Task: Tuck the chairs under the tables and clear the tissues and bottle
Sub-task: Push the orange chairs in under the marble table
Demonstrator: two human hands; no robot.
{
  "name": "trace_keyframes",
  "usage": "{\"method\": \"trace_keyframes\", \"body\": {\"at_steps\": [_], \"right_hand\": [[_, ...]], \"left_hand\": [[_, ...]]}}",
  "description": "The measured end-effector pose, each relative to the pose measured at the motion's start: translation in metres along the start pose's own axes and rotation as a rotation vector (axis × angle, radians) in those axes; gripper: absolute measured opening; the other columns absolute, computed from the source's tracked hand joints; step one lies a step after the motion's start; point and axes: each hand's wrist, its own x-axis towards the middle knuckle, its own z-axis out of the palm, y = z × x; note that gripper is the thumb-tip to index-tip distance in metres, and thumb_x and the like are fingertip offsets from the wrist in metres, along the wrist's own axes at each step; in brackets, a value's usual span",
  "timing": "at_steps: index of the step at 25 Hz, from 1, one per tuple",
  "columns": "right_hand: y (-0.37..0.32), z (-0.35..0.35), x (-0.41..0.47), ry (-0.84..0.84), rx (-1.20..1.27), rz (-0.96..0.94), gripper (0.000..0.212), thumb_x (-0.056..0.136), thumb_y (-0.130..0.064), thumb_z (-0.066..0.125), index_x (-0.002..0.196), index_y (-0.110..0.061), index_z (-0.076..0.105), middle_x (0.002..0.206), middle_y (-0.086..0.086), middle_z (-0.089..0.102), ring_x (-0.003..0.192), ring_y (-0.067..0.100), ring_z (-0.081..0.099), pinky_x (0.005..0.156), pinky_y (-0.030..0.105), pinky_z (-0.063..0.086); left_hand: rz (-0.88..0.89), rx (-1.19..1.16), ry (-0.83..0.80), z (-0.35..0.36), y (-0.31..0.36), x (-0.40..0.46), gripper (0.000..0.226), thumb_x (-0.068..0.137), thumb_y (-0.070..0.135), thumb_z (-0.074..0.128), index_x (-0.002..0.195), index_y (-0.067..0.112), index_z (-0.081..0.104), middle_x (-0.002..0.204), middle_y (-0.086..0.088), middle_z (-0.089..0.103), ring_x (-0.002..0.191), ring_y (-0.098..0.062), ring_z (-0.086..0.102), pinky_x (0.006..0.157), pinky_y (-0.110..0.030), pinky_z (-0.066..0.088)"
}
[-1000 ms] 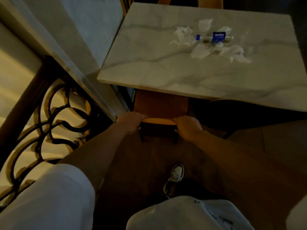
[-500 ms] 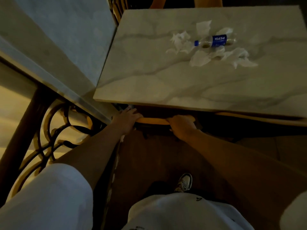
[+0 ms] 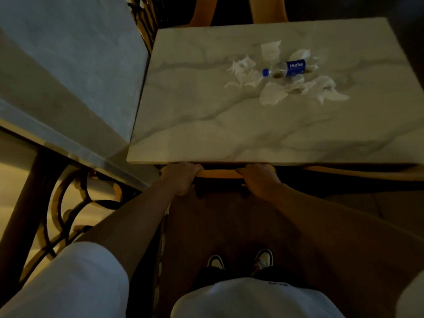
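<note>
You had the chair (image 3: 220,173) nearly under the bench (image 3: 206,125), left hand (image 3: 181,177) and right hand (image 3: 259,180) both clenched on its top rail at the bench's near edge. Bottle (image 3: 286,69) and tissues (image 3: 275,92) lay uncleared toward the bench's far side.

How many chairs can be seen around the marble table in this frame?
3. One chair at the near edge, gripped by both hands; a second chair beside it to the right; a third chair at the far side. Others may be hidden.
</note>
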Motion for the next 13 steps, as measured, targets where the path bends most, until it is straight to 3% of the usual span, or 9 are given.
{"method": "trace_keyframes", "body": {"at_steps": [3,6,10,13], "right_hand": [[0.0,0.004,0.001,-0.015,-0.009,0.03,0.045,0.096,-0.028,0.057,0.141,-0.028,0.049,0.114,-0.001,0.067,0.101,0.022,0.065,0.068,0.032,0.044],[-0.002,0.004,0.005,-0.028,0.041,0.079,0.048,0.096,-0.028,0.058,0.142,-0.029,0.048,0.122,-0.001,0.066,0.108,0.023,0.064,0.083,0.036,0.051],[-0.007,0.003,0.001,-0.035,0.12,0.167,0.048,0.092,-0.031,0.064,0.139,-0.031,0.052,0.127,-0.001,0.064,0.116,0.025,0.06,0.097,0.04,0.047],[-0.013,0.002,-0.004,-0.046,0.148,0.246,0.054,0.084,-0.035,0.073,0.133,-0.027,0.053,0.126,0.003,0.064,0.119,0.029,0.057,0.104,0.047,0.041]], "left_hand": [[0.022,0.023,-0.028,-0.002,-0.001,0.0,0.055,0.089,0.026,0.066,0.137,0.037,0.043,0.115,0.002,0.063,0.096,-0.024,0.063,0.075,-0.048,0.056],[0.043,0.03,-0.014,-0.005,-0.002,0.0,0.055,0.09,0.026,0.066,0.139,0.034,0.043,0.116,0.001,0.062,0.096,-0.024,0.062,0.075,-0.045,0.055],[0.062,0.025,-0.021,-0.008,-0.002,-0.003,0.053,0.091,0.024,0.064,0.139,0.031,0.043,0.118,-0.001,0.062,0.097,-0.025,0.061,0.078,-0.045,0.054],[0.039,0.035,0.031,-0.005,0.001,-0.008,0.067,0.088,0.034,0.069,0.147,0.028,0.037,0.127,-0.004,0.059,0.109,-0.027,0.06,0.084,-0.046,0.053]]}}
